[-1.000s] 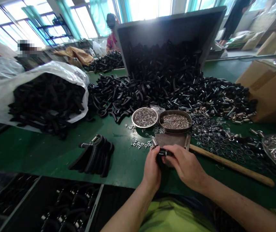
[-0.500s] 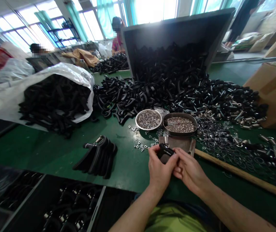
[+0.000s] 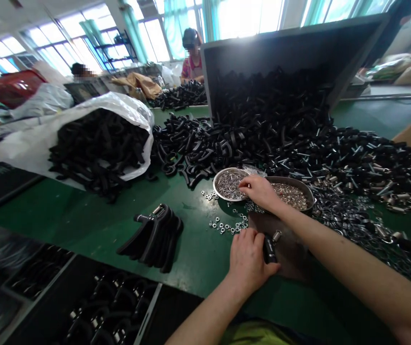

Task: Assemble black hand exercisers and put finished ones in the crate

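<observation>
My left hand (image 3: 246, 261) is closed round a black plastic part (image 3: 269, 250), pressing it down by a brown-grey metal plate (image 3: 293, 256). A coil spring (image 3: 276, 235) stands at the far end of that part. My right hand (image 3: 261, 190) reaches over the round metal dish (image 3: 215, 189) of small metal pieces, its fingertips pinched together at the dish's right side. Whatever lies between those fingertips is too small to make out. Partly behind my right hand and forearm is an oval tin (image 3: 312, 199) of tiny metal parts.
Loose nuts (image 3: 223, 226) lie left of my hands. A stack of black curved parts (image 3: 155, 237) stands farther left. Behind are a white bag (image 3: 14, 148) of black parts, a tipped grey bin (image 3: 207, 81) and a large heap of parts (image 3: 280, 143). A co-worker (image 3: 193, 62) sits beyond.
My hands were together on the black part. My right hand has left it and moved forward to the round dish; my left hand has lowered the part to the plate. The view has shifted.
</observation>
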{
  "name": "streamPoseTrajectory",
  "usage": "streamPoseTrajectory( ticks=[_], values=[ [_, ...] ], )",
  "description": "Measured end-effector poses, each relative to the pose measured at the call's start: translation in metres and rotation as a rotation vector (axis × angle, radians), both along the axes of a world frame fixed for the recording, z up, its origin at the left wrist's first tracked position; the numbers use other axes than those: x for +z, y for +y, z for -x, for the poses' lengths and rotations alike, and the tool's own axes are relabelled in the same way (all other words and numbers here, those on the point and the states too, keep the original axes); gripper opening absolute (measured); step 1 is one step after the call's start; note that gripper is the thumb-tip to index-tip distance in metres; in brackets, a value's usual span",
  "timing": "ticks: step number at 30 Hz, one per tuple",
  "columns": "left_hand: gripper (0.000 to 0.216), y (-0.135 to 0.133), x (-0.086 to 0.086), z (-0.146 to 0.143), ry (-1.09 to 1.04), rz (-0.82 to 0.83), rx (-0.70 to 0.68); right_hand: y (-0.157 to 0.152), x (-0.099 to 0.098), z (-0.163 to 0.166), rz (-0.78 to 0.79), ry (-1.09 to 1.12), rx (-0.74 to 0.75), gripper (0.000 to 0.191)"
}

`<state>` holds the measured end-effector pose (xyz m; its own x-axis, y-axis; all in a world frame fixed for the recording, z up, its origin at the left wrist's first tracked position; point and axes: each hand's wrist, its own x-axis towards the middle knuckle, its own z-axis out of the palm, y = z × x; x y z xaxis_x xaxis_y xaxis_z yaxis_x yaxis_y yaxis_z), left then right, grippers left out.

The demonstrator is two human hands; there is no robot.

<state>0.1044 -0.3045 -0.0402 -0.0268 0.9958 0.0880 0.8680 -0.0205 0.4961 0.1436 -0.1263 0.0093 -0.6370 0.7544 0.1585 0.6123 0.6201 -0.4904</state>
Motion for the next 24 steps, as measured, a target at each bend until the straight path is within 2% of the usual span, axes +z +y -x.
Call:
streamPoseTrajectory(
  ticks=[2,5,11,18,21,24],
  values=[
    [0.057,0.000,0.000,-0.001,0.004,0.021,0.001,0.007,-0.008,0.027,-0.017,-0.037,0.001,0.015],
    [0.057,0.000,-0.001,0.001,0.003,0.034,0.010,0.010,-0.018,0.050,-0.030,-0.088,-0.003,0.015],
    [0.057,0.001,-0.004,0.003,0.004,0.046,0.006,0.012,-0.021,0.057,0.017,-0.090,-0.015,0.011],
    [0.056,0.003,-0.002,0.005,0.009,0.053,-0.018,0.020,-0.009,0.029,0.160,0.052,-0.073,0.015],
    [0.056,0.002,-0.003,0.005,0.005,0.032,-0.020,0.009,-0.003,0.003,0.232,0.076,-0.061,0.015],
    [0.056,0.002,-0.003,0.005,-0.016,0.016,-0.014,-0.015,0.004,-0.031,0.329,0.070,-0.015,0.018]
  ],
)
